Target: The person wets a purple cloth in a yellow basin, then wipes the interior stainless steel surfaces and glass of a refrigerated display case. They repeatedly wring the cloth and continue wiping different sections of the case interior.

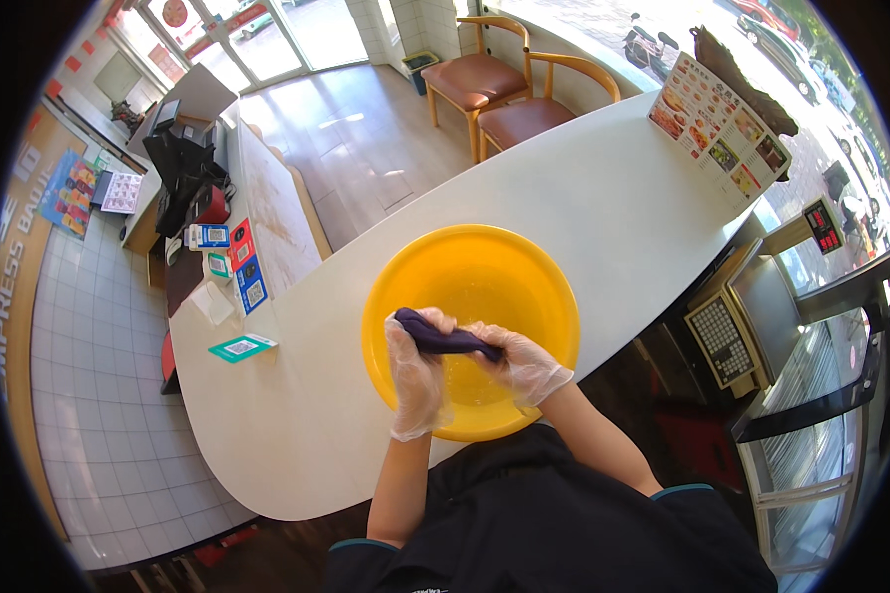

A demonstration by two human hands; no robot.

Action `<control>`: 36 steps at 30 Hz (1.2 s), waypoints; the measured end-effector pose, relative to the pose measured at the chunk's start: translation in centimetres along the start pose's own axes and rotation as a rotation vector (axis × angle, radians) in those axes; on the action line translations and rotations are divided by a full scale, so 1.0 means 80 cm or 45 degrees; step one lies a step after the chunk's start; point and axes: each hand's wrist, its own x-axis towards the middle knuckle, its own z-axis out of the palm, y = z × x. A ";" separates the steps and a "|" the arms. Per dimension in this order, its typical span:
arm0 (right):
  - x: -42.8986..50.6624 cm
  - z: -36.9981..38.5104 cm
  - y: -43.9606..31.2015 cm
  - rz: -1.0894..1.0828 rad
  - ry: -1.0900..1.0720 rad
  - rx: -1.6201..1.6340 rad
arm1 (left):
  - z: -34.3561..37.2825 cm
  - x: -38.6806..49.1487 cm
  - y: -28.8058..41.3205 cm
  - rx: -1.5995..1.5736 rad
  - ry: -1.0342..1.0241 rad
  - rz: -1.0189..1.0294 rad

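A dark purple cloth (449,341), twisted into a tight roll, is held between my two hands over a yellow plastic basin (397,270). My left hand (417,370), in a clear disposable glove, grips the roll's left end. Around its right end closes my right hand (515,363), gloved the same way. Both hands are above the basin's near half. The basin stands on a white countertop (608,200) right in front of me. Some drops or bubbles show inside the basin; how much water it holds is hard to tell.
Payment-code stands (243,347) and a POS terminal (182,163) are on the left. A menu board (719,133) stands at the counter's far right end. A weighing scale (723,337) is at my right. Wooden chairs (482,78) stand beyond the counter.
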 end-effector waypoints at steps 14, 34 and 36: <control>-0.029 0.011 0.031 -0.238 0.070 -0.623 | -0.002 -0.054 -0.022 2.439 -0.757 0.455; -0.022 0.062 0.008 -1.142 0.319 -2.488 | 0.009 -0.002 -0.015 2.270 -0.479 -0.164; -0.024 0.072 -0.005 -1.237 0.165 -2.631 | 0.012 0.008 -0.005 2.180 -0.500 -0.237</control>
